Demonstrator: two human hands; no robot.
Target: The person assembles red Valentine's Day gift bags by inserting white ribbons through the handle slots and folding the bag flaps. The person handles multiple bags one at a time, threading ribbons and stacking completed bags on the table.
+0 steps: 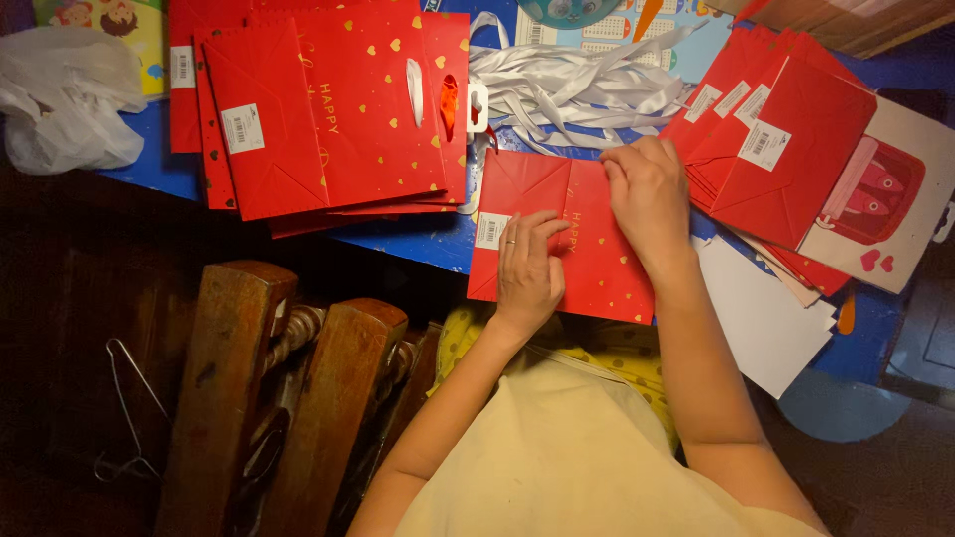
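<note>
Seen from the head camera, both hands press on a flat red gift bag (557, 234) lying at the near edge of the blue table (418, 239). Left hand (527, 264) rests open, palm down, on the bag; right hand (647, 194) curls its fingers over the bag's top edge. Left of the hands sits a stack of red bags (328, 109); right, another red stack (776, 139). Beyond them white ribbons (577, 85) tangle. A wooden chair back (269, 388) stands below left.
</note>
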